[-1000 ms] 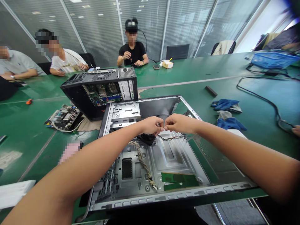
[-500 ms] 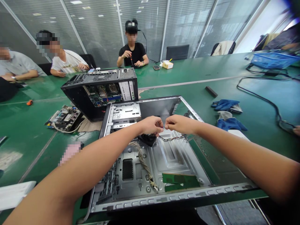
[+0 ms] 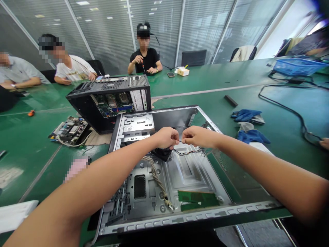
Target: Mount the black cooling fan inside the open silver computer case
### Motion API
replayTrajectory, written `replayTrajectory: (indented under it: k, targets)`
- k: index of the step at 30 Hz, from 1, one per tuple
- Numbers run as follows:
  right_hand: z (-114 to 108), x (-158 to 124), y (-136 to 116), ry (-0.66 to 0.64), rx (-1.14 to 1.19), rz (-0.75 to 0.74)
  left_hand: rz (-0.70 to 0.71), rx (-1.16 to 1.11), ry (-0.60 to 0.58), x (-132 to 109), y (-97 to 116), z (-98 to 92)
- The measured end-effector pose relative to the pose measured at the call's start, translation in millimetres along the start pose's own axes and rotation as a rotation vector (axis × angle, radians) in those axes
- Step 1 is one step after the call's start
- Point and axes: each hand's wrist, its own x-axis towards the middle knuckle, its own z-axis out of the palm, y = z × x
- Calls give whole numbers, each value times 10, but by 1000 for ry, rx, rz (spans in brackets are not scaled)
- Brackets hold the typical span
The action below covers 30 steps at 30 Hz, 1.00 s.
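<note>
An open metal computer case (image 3: pixel 180 113) lies on its side in front of me. Over its middle, my left hand (image 3: pixel 168 137) and my right hand (image 3: pixel 194 136) are pinched closed, fingertips almost meeting. A tiny length of what looks like thin wire (image 3: pixel 180 141) shows between them; its ends are hidden by the fingers. Just below my left hand is a black case fan (image 3: pixel 162 155), partly covered. A twisted cable (image 3: pixel 189 152) runs from near the fan towards the right. A braided bundle of pale wires (image 3: pixel 157 176) and green memory sticks (image 3: pixel 197 198) lie on the case floor.
Behind stands a second computer case (image 3: pixel 108 84), with a loose motherboard (image 3: pixel 70 130) to its left. Blue gloves (image 3: pixel 253 135), a dark bar (image 3: pixel 231 101) and a black cable (image 3: pixel 288 106) lie on the right. Across the table, a person (image 3: pixel 144 58) holds a screwdriver.
My hands stay pinched together over the case, with hardly any movement. The view has shifted very slightly.
</note>
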Motion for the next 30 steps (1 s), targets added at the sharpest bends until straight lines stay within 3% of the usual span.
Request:
replayTrajectory:
  k: [8,14,17,30]
  targets:
    - [38,12,20,30,-88,-89,54,87,28,-6,-25,-22]
    - [24,6,9,-114,-22,-121,51,17,-67,-54,-10,-69]
    - [23,-15,-13,-167,45,-100,63,14,-54,-67,-1,-70]
    - [37,25,15,-100,111,-42,18,41,16,-38,8,-36]
